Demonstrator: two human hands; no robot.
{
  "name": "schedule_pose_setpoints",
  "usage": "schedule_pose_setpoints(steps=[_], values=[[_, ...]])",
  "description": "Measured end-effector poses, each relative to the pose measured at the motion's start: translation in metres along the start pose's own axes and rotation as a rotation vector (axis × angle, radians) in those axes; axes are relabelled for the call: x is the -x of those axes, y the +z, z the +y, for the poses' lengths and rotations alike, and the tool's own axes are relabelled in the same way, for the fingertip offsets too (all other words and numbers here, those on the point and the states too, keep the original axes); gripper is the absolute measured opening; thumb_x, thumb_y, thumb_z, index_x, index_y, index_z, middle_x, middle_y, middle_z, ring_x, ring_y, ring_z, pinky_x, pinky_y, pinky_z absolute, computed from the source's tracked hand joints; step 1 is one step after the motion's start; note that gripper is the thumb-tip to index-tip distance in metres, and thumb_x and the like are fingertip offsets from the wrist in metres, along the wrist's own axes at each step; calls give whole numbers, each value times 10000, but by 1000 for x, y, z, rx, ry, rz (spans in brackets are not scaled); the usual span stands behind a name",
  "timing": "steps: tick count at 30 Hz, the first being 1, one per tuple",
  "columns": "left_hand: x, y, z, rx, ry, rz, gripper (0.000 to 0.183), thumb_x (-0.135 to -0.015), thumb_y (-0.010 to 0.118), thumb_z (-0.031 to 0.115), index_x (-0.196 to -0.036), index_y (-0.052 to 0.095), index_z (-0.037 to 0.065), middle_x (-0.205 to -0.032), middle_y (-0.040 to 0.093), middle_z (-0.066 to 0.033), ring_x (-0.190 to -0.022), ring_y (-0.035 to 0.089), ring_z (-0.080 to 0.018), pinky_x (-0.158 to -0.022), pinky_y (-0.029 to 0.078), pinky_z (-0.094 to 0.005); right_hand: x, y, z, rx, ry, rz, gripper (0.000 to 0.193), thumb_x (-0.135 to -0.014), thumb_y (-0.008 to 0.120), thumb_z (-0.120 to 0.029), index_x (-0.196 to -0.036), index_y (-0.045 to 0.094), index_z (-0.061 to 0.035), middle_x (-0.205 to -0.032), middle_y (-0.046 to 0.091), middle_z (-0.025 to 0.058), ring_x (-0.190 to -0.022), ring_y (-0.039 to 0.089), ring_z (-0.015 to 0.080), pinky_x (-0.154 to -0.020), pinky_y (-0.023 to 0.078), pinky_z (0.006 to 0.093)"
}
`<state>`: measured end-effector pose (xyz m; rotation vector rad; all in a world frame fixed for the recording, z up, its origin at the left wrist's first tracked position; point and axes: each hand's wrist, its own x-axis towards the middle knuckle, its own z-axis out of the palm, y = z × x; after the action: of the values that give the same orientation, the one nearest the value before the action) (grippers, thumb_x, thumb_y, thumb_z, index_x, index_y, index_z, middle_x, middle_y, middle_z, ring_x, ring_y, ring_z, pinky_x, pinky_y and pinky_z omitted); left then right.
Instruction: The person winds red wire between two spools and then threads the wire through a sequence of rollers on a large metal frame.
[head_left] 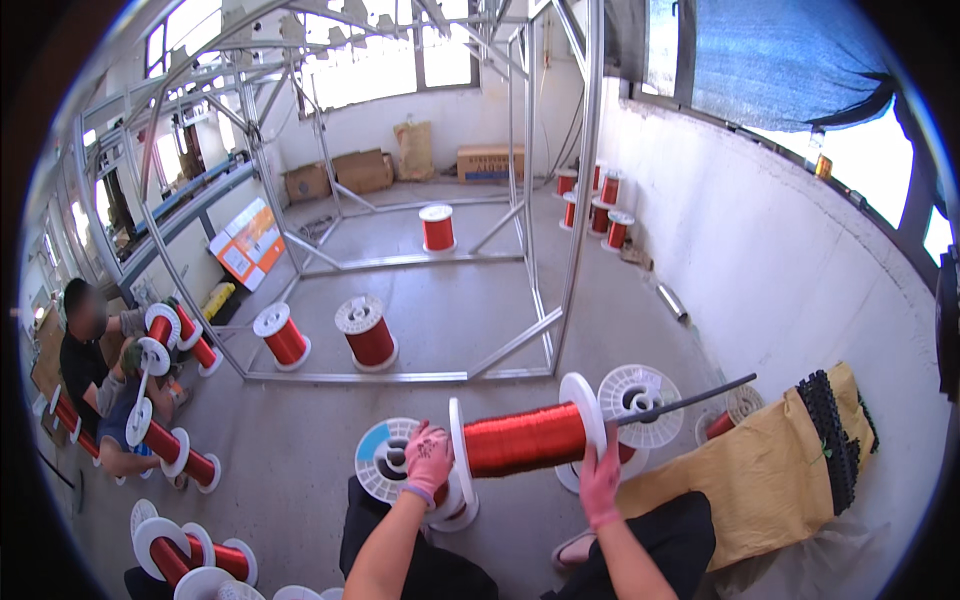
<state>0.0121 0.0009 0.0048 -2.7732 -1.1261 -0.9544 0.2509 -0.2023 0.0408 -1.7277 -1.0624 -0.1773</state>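
A large spool of red wire (525,440) lies on its side in front of me, above two upright spools. A dark rod (690,398) sticks out of its right end, slanting up and to the right. My left hand (428,460), in a pink glove, is closed at the spool's left flange; whether it also holds the rod there is hidden. My right hand (601,485), gloved alike, grips the right flange from below, just under the rod. Beneath are a spool with a blue-marked top (378,465) at left and a white-topped spool (640,395) at right.
A metal frame (420,377) stands ahead, with upright red spools (367,333) inside. Brown sacking (725,490) and another spool (742,405) lie at right by the wall. More spools (190,552) stand at lower left; people (90,350) work among others at left.
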Motion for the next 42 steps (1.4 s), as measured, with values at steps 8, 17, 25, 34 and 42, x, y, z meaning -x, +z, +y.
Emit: schedule_pose_setpoints(steps=[8, 17, 25, 34, 42], values=[[-1, 7, -7, 5, 51, 3, 184, -826, 546, 179, -750, 675, 72, -849, 685, -96, -937, 629, -260, -1057, 389, -401, 21, -24, 22, -126, 136, 22, 426, -999, 458, -167, -1339, 460, 89, -1323, 530, 267, -1244, 508, 368, -1046, 382, 388], [7, 19, -13, -8, 45, 41, 215, -838, 545, 199, -741, 688, 72, -874, 697, -73, -973, 631, -236, -1063, 382, -392, 57, -16, 14, 165, 345, -385, 416, -965, 516, -182, -1320, 490, 35, -1244, 570, 267, -1138, 549, 423, -981, 439, 429], [6, 19, -16, -17, 62, 7, 181, -814, 559, 188, -734, 682, 82, -860, 691, -73, -961, 632, -244, -1061, 388, -394, -14, -9, 7, -256, 73, 48, 383, -985, 501, -151, -1292, 504, 78, -1276, 565, 255, -1197, 534, 386, -1027, 404, 390], [5, 18, -15, 8, 32, -21, 167, -807, 574, 188, -775, 697, 80, -894, 691, -72, -993, 621, -234, -1069, 380, -394, 94, -9, 54, 164, 396, -303, 402, -952, 501, -135, -1324, 485, 17, -1223, 588, 246, -1129, 579, 386, -964, 452, 419], [6, 21, -17, -55, 88, 2, 163, -799, 582, 200, -738, 681, 86, -873, 690, -70, -970, 628, -237, -1060, 387, -396, -23, -22, 19, -371, 127, 92, 425, -1000, 487, -207, -1318, 481, 75, -1293, 564, 244, -1206, 546, 352, -1015, 414, 396]])
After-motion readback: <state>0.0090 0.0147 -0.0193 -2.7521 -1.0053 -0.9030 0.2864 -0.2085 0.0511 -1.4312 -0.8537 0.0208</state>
